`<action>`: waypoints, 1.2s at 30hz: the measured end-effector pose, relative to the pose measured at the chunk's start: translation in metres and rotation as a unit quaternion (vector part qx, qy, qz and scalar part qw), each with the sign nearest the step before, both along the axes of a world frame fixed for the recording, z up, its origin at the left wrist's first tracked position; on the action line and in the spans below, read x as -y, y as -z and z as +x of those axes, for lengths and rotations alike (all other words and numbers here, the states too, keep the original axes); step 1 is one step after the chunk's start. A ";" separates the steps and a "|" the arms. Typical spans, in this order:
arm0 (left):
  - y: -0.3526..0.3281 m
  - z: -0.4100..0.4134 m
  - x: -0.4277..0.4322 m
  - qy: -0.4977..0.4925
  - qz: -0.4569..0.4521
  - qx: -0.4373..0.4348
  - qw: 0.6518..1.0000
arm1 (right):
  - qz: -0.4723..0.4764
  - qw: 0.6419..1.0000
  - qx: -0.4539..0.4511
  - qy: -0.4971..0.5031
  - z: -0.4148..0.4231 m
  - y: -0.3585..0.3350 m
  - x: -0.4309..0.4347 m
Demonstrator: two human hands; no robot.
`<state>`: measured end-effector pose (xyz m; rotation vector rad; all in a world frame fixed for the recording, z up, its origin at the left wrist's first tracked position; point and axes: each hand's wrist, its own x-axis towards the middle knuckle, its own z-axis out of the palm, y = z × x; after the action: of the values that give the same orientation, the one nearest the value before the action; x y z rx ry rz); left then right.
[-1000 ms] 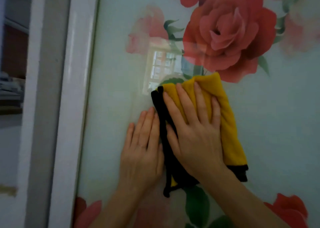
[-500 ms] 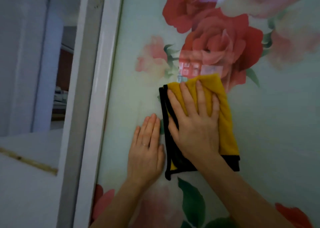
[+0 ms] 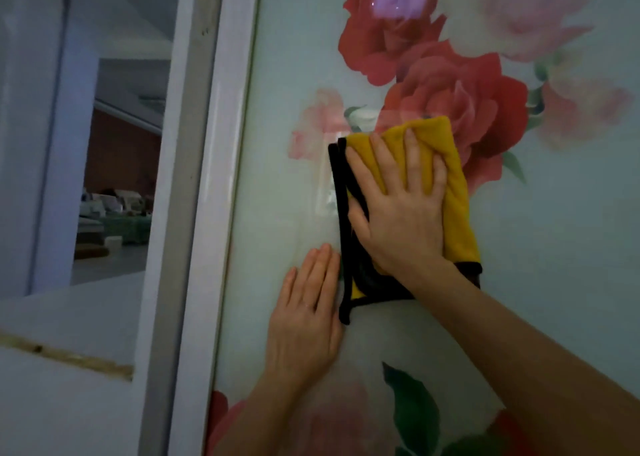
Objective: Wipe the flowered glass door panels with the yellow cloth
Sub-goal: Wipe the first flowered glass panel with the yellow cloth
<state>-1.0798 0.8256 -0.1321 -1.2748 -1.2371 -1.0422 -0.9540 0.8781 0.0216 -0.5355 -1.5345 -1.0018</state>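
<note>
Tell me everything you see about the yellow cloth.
The yellow cloth looks like plush fabric with black trim, folded into a tall rectangle. It lies flat against the flowered glass panel, its top over a red rose. The right hand presses it with straight fingers; the left hand rests beside it.

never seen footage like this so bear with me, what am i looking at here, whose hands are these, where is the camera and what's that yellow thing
There is no machine here. A person is cleaning, and the one camera sits on their head, looking forward and down, so you see their own two bare arms reaching in from below. The surface is an upright pale glass door panel printed with red roses, set in a white frame. The right hand lies flat, fingers spread, pressing a folded yellow cloth with black edging against the glass just below a rose. The left hand rests flat on the bare glass beside the cloth, holding nothing.
</note>
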 end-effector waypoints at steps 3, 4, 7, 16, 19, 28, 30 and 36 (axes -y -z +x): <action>0.017 -0.040 0.013 -0.036 -0.017 -0.018 0.999 | 0.020 0.999 0.023 0.009 -0.022 0.000 0.006; 0.024 -0.053 0.019 -0.047 -0.016 -0.017 0.999 | 0.031 0.998 0.047 0.005 -0.025 0.007 0.008; 0.039 -0.082 0.032 -0.080 -0.023 -0.035 0.996 | 0.050 0.991 0.127 -0.004 -0.031 0.038 0.012; 0.055 -0.102 0.042 -0.093 -0.010 -0.048 0.994 | 0.035 0.976 0.213 0.014 -0.015 0.077 0.016; 0.055 -0.102 0.040 -0.083 -0.003 -0.049 0.995 | 0.008 0.994 0.110 0.009 -0.039 0.067 0.025; 0.059 -0.104 0.040 -0.060 0.012 -0.034 0.998 | 0.005 0.969 0.247 -0.008 -0.034 0.168 0.022; 0.058 -0.102 0.042 -0.060 0.009 -0.031 0.998 | 0.022 0.962 0.272 0.001 -0.025 0.163 0.019; 0.059 -0.102 0.042 -0.070 0.007 -0.025 0.997 | 0.014 0.987 0.158 0.009 -0.040 0.091 0.022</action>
<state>-1.1823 0.7836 -0.1908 -1.1790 -1.2596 -0.9113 -0.9936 0.8560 -0.0691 -0.3838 -1.7940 -1.1613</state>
